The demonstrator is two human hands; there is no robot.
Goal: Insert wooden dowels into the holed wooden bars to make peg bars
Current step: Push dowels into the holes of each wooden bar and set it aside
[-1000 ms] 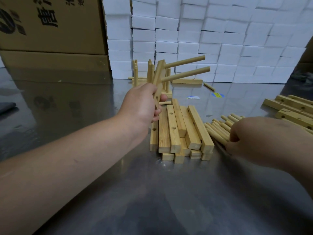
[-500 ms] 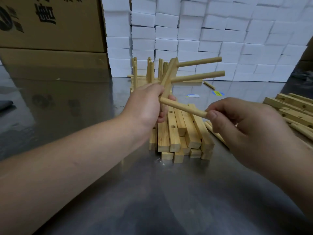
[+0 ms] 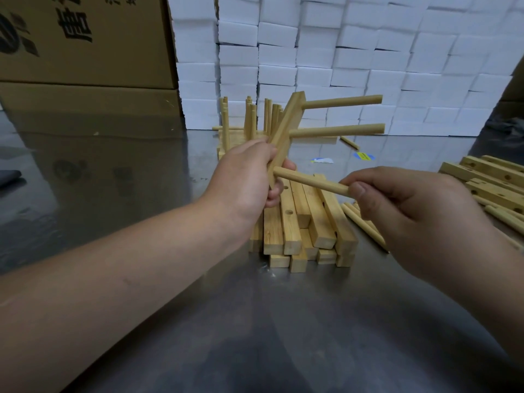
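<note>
- my left hand (image 3: 246, 171) is curled tight round a holed bar (image 3: 286, 129), held tilted just above the stack of bars (image 3: 300, 228); two dowels (image 3: 340, 101) already stick out of it
- my right hand (image 3: 411, 205) pinches a third dowel (image 3: 309, 181) by its near end, the tip touching the bar's lower part
- loose dowels (image 3: 360, 219) lie just right of the stack
- finished peg bars (image 3: 249, 117) stand behind the stack

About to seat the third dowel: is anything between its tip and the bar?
Nothing visible. The dowel, pinched by the right hand, meets the bar right beside the left hand's thumb; the hole itself is hidden behind the tip.
</note>
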